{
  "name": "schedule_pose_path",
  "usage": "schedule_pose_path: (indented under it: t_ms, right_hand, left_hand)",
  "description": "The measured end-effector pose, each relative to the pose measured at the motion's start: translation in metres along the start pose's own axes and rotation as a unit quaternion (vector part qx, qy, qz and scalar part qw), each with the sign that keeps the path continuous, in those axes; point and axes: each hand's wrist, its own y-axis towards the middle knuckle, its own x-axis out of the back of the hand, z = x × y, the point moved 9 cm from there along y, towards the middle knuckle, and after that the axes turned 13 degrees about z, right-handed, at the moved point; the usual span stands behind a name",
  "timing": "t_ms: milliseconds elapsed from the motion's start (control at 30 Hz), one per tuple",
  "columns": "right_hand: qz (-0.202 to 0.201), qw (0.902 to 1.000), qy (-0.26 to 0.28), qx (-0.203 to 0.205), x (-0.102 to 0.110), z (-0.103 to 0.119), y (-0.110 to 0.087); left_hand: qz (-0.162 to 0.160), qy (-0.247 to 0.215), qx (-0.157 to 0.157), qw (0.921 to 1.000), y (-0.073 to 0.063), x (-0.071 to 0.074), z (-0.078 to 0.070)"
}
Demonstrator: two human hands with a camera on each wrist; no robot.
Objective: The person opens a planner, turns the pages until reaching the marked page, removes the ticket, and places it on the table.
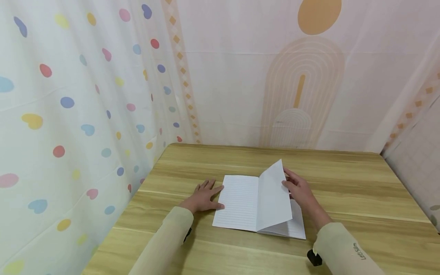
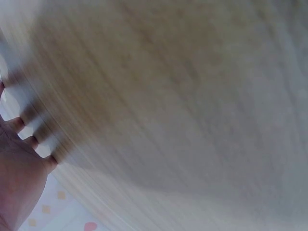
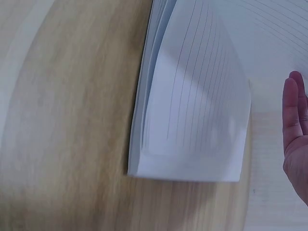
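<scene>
An open notebook (image 1: 238,204) with lined pages lies on the wooden table. One notebook page (image 1: 274,196) stands lifted from the right half, tilted up with its far corner highest. My right hand (image 1: 300,191) pinches that page near its outer edge, thumb on the near face and fingers behind. Spread flat, my left hand (image 1: 202,198) rests at the notebook's left edge, its thumb and forefinger tips touching the paper. Below the raised sheet, lined pages (image 3: 197,115) show in the right wrist view. The left wrist view catches only part of the left hand (image 2: 21,173).
The wooden table (image 1: 357,191) stretches around the notebook on all sides. A dotted curtain (image 1: 82,152) hangs along the left, and a pale patterned curtain (image 1: 227,95) runs behind the far edge. Dark wrist straps (image 1: 314,258) show below the sleeves.
</scene>
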Motion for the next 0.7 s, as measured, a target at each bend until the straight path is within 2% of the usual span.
schedule_pose_path:
  t_ms: [467,700]
  right_hand:
    - [0.024,0.9972,0.054,0.045,-0.02,0.01,-0.001]
    - [0.041,0.9976,0.024,0.05,-0.032,0.007,0.003]
  left_hand:
    - [0.004,-0.007,0.002,1.0,0.0,-0.001,0.0]
    - [0.003,-0.005,0.011,0.9999,0.001,-0.001,0.002]
